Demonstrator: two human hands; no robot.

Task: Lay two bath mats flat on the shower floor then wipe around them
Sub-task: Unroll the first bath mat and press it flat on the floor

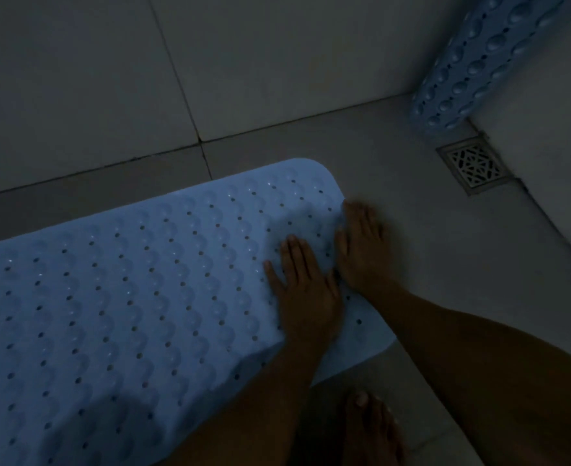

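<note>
Head view shows a pale blue bath mat, dotted with holes and bumps, flat on the shower floor, left hand and right hand pressing open-palmed at its right end, a rolled second mat far right.

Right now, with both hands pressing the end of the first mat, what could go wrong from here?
1. The second mat is not laid yet; it leans in the corner just above the drain and could end up covering it when spread out.
2. The left hand and right hand press only one end of the flat mat, so the rest may not grip the floor.
3. Dim light could hide missed spots when wiping.
</note>
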